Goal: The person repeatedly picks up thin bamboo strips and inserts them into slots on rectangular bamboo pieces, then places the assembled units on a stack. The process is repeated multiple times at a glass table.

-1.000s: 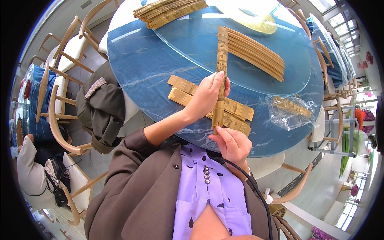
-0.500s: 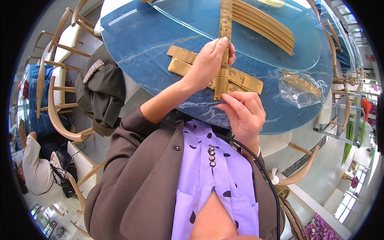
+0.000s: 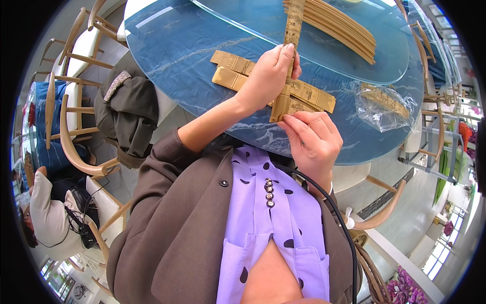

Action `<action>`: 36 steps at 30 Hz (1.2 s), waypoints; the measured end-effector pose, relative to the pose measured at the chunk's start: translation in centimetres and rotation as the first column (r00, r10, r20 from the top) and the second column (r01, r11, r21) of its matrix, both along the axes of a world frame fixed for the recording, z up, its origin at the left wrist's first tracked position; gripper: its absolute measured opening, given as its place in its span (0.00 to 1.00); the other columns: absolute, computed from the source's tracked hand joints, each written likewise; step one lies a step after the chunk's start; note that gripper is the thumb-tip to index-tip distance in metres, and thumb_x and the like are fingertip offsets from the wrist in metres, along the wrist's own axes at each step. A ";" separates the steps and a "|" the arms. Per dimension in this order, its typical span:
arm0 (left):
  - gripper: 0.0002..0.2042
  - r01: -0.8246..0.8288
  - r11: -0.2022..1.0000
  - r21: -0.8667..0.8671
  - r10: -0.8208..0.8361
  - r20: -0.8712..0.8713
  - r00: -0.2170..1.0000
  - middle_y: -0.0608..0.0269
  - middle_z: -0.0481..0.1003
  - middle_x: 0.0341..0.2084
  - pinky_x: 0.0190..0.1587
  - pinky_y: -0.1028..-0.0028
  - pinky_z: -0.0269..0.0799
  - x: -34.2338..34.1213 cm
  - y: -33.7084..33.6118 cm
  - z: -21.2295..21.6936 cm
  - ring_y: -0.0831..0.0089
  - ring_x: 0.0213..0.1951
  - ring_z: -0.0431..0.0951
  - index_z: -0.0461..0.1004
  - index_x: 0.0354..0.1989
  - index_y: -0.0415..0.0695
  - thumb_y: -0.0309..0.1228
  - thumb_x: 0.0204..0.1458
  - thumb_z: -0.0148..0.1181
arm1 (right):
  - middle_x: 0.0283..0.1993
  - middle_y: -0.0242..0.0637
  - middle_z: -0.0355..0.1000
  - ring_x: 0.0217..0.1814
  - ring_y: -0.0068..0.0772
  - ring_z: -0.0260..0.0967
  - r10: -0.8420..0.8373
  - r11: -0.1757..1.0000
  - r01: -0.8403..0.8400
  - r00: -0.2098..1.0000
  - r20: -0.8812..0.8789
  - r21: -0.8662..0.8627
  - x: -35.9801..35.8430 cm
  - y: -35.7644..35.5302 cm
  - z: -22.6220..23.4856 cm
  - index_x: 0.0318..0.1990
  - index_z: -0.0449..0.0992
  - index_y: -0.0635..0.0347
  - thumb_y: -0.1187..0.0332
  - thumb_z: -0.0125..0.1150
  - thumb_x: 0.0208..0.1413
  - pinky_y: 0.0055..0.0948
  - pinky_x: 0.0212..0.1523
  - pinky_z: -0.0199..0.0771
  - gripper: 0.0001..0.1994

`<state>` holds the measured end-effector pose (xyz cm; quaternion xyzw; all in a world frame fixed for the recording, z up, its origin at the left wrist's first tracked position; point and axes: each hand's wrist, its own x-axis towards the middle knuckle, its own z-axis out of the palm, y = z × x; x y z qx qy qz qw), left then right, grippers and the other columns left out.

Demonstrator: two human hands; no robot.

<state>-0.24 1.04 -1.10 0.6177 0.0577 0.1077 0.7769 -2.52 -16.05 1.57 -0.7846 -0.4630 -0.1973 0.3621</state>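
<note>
A long, narrow, gold-brown printed paper sleeve (image 3: 293, 31) is held lengthwise over the near part of the blue table. Around its middle my left hand (image 3: 264, 77) is closed. Down at its near end, my right hand (image 3: 317, 138) pinches the corner with thumb and index finger. Beneath the sleeve, several flat gold printed strips (image 3: 229, 78) lie crosswise on the table, partly covered by my left hand and the sleeve. Whether anything is inside the sleeve I cannot tell.
A bundle of slim tan sticks (image 3: 347, 31) lies on the raised glass disc (image 3: 238, 23). Right of my hands, a clear plastic bag (image 3: 374, 119) holds more gold printed pieces. A dark coat (image 3: 129, 111) hangs over a chair at left. Wooden chairs (image 3: 76, 139) stand around.
The sleeve's far end has tilted slightly to the right. My left hand has shifted a little up and right with it, while my right hand keeps pinching the near end.
</note>
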 end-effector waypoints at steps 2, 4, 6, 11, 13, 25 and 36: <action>0.18 -0.006 0.999 0.032 0.007 -0.010 1.000 0.67 0.69 0.25 0.40 0.76 0.66 -0.1 -0.1 0.0 0.77 0.31 0.66 0.67 0.35 0.41 0.41 0.73 0.38 | 0.32 0.32 0.76 0.32 0.33 0.74 -0.018 1.000 0.019 0.999 0.026 -0.006 -0.1 0.1 -0.2 0.33 0.84 0.59 0.73 0.77 0.37 0.30 0.31 0.73 0.12; 0.18 -0.007 1.000 0.024 0.008 -0.009 1.000 0.66 0.69 0.25 0.40 0.76 0.65 -0.1 -0.1 0.1 0.77 0.31 0.66 0.67 0.35 0.41 0.41 0.73 0.38 | 0.31 0.31 0.76 0.31 0.33 0.73 -0.034 0.999 0.034 0.998 0.057 -0.007 -0.2 0.1 -0.4 0.33 0.84 0.59 0.73 0.77 0.37 0.30 0.31 0.72 0.12; 0.18 -0.003 1.000 -0.022 0.003 0.001 1.000 0.66 0.69 0.25 0.40 0.76 0.65 -0.2 0.0 0.1 0.77 0.31 0.66 0.67 0.35 0.42 0.41 0.73 0.38 | 0.31 0.31 0.76 0.31 0.32 0.73 -0.048 0.999 0.048 0.995 0.092 -0.002 -0.4 0.1 -0.5 0.33 0.83 0.58 0.73 0.77 0.37 0.30 0.31 0.72 0.12; 0.19 0.029 0.998 -0.051 -0.029 -0.006 1.000 0.66 0.69 0.26 0.41 0.75 0.66 -0.2 0.1 -0.1 0.77 0.32 0.66 0.67 0.34 0.41 0.41 0.73 0.38 | 0.31 0.31 0.75 0.32 0.32 0.73 -0.047 0.999 0.047 0.992 0.114 0.009 -0.5 0.3 -0.7 0.34 0.83 0.59 0.74 0.76 0.37 0.30 0.31 0.72 0.12; 0.19 0.024 0.997 -0.071 -0.024 0.003 1.000 0.67 0.69 0.26 0.41 0.75 0.65 0.0 0.2 -0.2 0.78 0.32 0.65 0.69 0.34 0.41 0.42 0.73 0.39 | 0.32 0.31 0.75 0.32 0.33 0.73 -0.038 0.999 0.037 0.995 0.093 0.010 -0.3 0.3 -0.8 0.35 0.83 0.59 0.74 0.76 0.38 0.30 0.31 0.72 0.13; 0.22 -0.019 1.000 0.002 0.019 -0.058 0.998 0.73 0.68 0.27 0.36 0.79 0.63 -0.7 -0.5 -0.1 0.84 0.30 0.63 0.75 0.35 0.42 0.45 0.73 0.41 | 0.37 0.32 0.74 0.35 0.35 0.73 -0.018 0.999 0.020 0.998 0.061 -0.036 0.2 0.2 -1.0 0.40 0.83 0.57 0.70 0.78 0.38 0.32 0.34 0.75 0.17; 0.22 -0.050 0.983 0.177 0.053 -0.010 0.999 0.67 0.69 0.23 0.35 0.74 0.64 -1.0 -0.5 -1.0 0.79 0.29 0.64 0.72 0.31 0.40 0.43 0.73 0.41 | 0.37 0.36 0.74 0.34 0.40 0.73 -0.015 1.000 0.017 0.998 -0.068 0.027 -0.5 0.8 -1.5 0.36 0.82 0.60 0.74 0.76 0.41 0.35 0.33 0.74 0.12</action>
